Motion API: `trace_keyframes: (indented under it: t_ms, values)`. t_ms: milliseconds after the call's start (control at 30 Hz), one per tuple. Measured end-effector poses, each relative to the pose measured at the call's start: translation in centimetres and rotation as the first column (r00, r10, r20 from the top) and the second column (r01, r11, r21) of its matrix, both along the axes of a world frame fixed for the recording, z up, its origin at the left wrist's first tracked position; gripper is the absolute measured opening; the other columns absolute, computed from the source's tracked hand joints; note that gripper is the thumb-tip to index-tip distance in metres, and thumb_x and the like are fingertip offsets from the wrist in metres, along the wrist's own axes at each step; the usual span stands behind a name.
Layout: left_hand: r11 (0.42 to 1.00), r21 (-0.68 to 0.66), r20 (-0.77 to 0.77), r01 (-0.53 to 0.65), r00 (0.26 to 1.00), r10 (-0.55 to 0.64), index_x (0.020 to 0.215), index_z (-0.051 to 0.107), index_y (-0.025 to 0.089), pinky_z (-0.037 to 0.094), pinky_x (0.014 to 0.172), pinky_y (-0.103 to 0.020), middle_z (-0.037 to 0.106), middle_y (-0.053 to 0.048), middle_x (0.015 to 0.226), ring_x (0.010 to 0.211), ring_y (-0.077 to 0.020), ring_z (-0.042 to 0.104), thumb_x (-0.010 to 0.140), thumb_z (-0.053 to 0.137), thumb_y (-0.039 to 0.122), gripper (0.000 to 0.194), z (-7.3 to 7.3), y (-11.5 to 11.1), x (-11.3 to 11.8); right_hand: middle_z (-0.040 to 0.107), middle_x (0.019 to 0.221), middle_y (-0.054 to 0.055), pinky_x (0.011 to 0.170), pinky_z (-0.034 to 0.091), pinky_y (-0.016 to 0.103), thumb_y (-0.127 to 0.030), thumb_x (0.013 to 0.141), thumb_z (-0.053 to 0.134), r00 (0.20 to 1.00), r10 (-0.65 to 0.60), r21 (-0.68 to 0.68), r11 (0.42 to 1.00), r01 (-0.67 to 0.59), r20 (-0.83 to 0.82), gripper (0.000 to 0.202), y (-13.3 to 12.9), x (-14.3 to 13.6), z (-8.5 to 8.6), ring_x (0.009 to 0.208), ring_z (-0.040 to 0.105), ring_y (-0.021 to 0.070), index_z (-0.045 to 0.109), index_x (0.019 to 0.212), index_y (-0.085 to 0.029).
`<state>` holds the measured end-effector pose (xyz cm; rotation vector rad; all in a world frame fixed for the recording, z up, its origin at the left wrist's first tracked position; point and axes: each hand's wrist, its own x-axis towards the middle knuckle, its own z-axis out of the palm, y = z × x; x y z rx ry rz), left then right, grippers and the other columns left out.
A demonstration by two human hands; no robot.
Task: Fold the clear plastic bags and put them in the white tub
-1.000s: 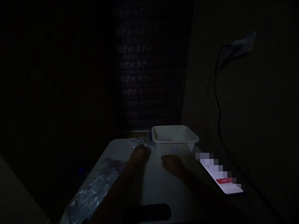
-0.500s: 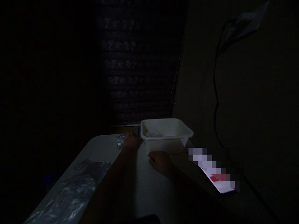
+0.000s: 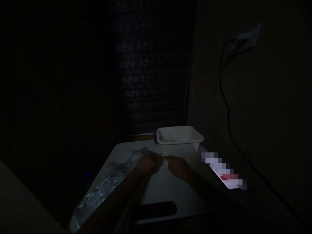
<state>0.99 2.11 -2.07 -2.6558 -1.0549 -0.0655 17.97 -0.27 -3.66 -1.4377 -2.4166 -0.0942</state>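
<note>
The scene is very dark. My left hand (image 3: 148, 163) is low over the white table, its fingers curled together; whether anything is in them is hidden. Just to its right, my right hand (image 3: 178, 167) is closed too, the index finger stretched toward my left hand, and I cannot make out anything in its grip. Both hands are in front of a white plastic tub (image 3: 180, 150), which holds something pale and unclear. Crumpled clear plastic (image 3: 109, 182) stretches along the table's left side, reaching up beside my left hand.
A lit phone (image 3: 230, 183), partly blurred out, lies right of the tub. A dark elongated object (image 3: 154, 209) sits near the table's (image 3: 161, 191) front edge. A black cable (image 3: 227, 110) hangs from the wall outlet (image 3: 245, 40). A patterned blind (image 3: 141, 78) covers the back.
My left hand has come nearer and toward my right hand, away from the tub's left side. The clear plastic now reaches farther up the table. The view has shifted, showing the table's front edge.
</note>
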Motion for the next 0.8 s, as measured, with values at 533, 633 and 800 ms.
trace_keyframes:
  t_ms: [533, 633, 800]
  values:
    - [0.95, -0.301, 0.425, -0.086, 0.88, 0.214, 0.099, 0.047, 0.014, 0.037, 0.077, -0.028, 0.054, -0.009, 0.099, 0.09, -0.0198, 0.05, 0.066, 0.049, 0.034, 0.038, -1.8, -4.6, 1.8, 0.063, 0.072, 0.004, 0.063, 0.038, 0.022, -0.018, 0.071, 0.038, 0.968, 0.042, -0.147, 0.986, -0.08, -0.247, 0.023, -0.3, 0.2, 0.2, 0.066, 0.055, 0.0112, 0.061, 0.071, -0.015]
    - [0.934, -0.335, 0.404, -0.126, 0.876, 0.263, 0.087, 0.054, 0.013, 0.039, 0.072, -0.029, 0.059, -0.009, 0.088, 0.08, -0.0198, 0.053, 0.069, 0.044, 0.03, 0.028, -2.3, -4.3, 2.0, 0.063, 0.07, 0.003, 0.061, 0.04, 0.021, -0.015, 0.068, 0.039, 0.917, 0.023, -0.132, 0.988, -0.082, -0.397, 0.022, 0.0, 0.7, -0.1, 0.065, 0.056, 0.0112, 0.061, 0.07, -0.015]
    - [0.895, -0.433, 0.601, -0.111, 0.704, 0.378, 0.068, 0.057, 0.012, 0.04, 0.064, -0.024, 0.06, -0.006, 0.07, 0.067, -0.0148, 0.054, 0.073, 0.033, 0.021, 0.026, -2.4, -3.3, 1.7, 0.064, 0.068, 0.003, 0.061, 0.043, 0.024, -0.019, 0.067, 0.042, 0.837, -0.078, -0.139, 0.99, 0.002, -0.541, 0.019, 0.5, 1.8, 0.2, 0.064, 0.057, 0.0132, 0.061, 0.069, -0.016]
